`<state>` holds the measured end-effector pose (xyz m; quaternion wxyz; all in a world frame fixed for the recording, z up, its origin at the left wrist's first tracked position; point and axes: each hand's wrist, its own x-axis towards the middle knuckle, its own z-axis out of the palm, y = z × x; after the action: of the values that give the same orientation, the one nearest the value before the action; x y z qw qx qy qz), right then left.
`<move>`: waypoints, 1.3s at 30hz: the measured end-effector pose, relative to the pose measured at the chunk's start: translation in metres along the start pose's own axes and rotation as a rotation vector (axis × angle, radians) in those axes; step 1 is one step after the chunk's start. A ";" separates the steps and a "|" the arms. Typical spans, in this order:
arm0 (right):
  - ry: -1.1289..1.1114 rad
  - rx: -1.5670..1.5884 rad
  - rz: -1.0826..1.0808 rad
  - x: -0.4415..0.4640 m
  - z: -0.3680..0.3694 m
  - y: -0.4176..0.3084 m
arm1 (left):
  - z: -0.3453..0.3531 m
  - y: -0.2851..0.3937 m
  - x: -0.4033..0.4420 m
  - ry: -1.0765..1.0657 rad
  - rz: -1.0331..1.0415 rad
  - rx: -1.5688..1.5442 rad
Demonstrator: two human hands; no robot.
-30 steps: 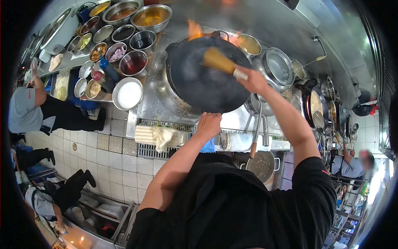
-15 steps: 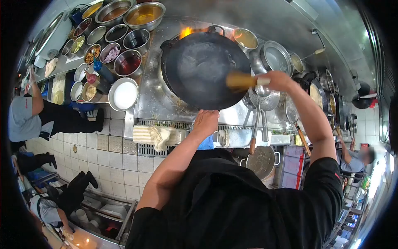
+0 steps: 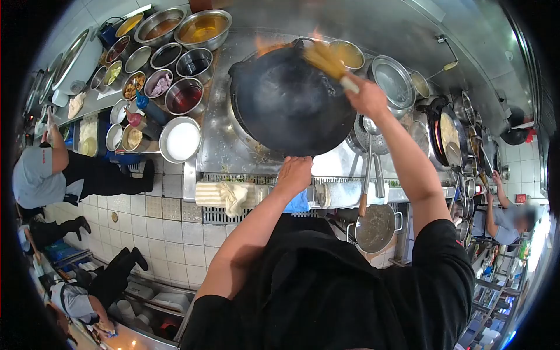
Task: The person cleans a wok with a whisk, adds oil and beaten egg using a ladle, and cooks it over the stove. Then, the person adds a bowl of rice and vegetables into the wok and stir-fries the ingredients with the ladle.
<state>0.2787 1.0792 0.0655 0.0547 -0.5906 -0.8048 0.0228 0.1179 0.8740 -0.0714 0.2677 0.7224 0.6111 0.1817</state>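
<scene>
A large black wok [image 3: 286,111] sits over a burner, with steam inside it and flames at its far edge. My right hand [image 3: 372,96] is closed round the pale handle of a bamboo wok brush [image 3: 325,59]; the bristles are over the wok's far right rim. At the wok's near edge, my left hand [image 3: 296,174] is closed, seemingly on the wok's near handle, which the hand mostly hides. A ladle [image 3: 368,157] with a wooden handle lies just right of the wok on a perforated strainer [image 3: 382,144].
Metal bowls of sauces and ingredients, including a white one [image 3: 180,140], stand left of the stove. A metal basin [image 3: 392,81] is at the right. Folded cloths [image 3: 233,197] lie along the front edge. A pot [image 3: 375,228] stands below. Co-workers [image 3: 44,172] are at both sides.
My right hand has moved the brush away from me, from the wok's right side to its far right rim. My left hand stays at the near edge. The view has shifted slightly.
</scene>
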 end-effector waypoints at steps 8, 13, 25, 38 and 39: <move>-0.121 -0.090 0.032 0.024 0.070 0.014 | 0.001 -0.003 0.003 0.024 0.032 -0.001; -0.031 -0.013 -0.435 -0.022 0.082 -0.021 | -0.004 -0.005 0.009 0.010 0.045 0.045; 0.418 0.806 0.538 -0.269 0.099 0.019 | 0.006 -0.016 0.004 0.111 0.127 0.049; 0.175 0.148 0.726 -0.296 0.136 0.029 | -0.045 -0.021 -0.051 0.414 0.192 -0.076; 0.167 0.132 0.830 -0.303 0.136 0.032 | -0.054 -0.023 -0.060 0.419 0.152 -0.105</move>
<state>0.3826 0.8041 -0.0914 0.1435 -0.8595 -0.4884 0.0463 0.0568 0.8271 -0.0385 0.1577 0.6979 0.5868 0.3791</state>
